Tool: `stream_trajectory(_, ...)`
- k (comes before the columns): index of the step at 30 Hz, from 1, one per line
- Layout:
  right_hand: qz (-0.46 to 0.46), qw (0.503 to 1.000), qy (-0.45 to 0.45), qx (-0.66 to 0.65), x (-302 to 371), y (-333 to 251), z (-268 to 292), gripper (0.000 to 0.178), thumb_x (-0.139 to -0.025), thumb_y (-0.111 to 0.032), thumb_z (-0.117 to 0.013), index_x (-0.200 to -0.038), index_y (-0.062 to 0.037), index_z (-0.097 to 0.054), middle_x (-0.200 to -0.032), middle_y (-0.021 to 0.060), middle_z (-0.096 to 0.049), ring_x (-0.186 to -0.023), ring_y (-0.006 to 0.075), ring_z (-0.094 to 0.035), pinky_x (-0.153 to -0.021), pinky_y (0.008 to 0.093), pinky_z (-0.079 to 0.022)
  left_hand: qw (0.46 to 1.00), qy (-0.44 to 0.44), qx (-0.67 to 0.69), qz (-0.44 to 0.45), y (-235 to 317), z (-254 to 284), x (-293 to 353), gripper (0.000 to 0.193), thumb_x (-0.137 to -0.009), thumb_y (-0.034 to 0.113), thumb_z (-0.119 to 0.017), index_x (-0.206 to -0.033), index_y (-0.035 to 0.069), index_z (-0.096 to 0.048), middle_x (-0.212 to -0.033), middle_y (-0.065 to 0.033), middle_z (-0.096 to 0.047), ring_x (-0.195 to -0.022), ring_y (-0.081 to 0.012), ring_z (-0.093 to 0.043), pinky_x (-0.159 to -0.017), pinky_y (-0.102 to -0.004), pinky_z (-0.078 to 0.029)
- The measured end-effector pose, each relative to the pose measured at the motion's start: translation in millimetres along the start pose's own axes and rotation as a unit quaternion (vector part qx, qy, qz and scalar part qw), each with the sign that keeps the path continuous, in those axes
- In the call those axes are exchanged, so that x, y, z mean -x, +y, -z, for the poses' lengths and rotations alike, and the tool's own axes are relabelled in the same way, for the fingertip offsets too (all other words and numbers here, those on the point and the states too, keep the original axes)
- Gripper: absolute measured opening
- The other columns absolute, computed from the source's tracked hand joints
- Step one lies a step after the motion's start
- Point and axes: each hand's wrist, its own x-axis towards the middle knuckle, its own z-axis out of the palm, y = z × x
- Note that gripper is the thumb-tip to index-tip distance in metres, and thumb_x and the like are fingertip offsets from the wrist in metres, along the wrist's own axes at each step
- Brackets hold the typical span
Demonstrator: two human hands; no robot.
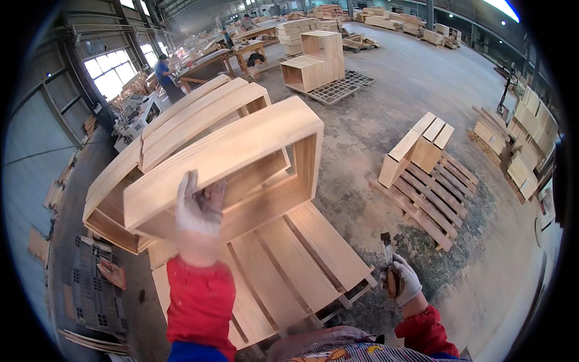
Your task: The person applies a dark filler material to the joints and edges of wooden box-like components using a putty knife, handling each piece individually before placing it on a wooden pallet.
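The left hand (199, 205), in a whitish glove, has its grip clasped on the near rim of an open wooden frame (253, 148); the frame stands in front of the person, left of the middle, above a layer of pale planks (271, 271) laid side by side with dark gaps. More wooden frames (211, 117) stand just behind it. At the lower right, the right hand (407, 280), also gloved, has its grip wrapped around a dark-tipped hand tool (387, 253), tip upward, well apart from the frame. Both forearms wear red sleeves. Farther right, 1 slatted pallet (416, 217) carries a wooden box (398, 157); beyond, more boxes (322, 69) sit on a dark grid pallet (332, 93).
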Motion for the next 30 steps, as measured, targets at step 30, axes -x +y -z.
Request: stream_trajectory(30,0.449,0.771,0.003,0.451,134.9,49.2,-205.3,0.052,-0.093,0.005,-0.054,-0.145,0.0015,-0.051,-0.108,0.0100,-0.061,-0.091,0.0167,-0.063,-0.081,0.0291,-0.053,0.374,-0.340,-0.760,-0.408,153.6,65.5,172.2,0.078,-0.066,0.024,-0.086,-0.136,0.002,-0.060,-0.135,-0.0238,-0.060,-0.128,-0.0431,-0.056,-0.109,-0.0527,-0.044)
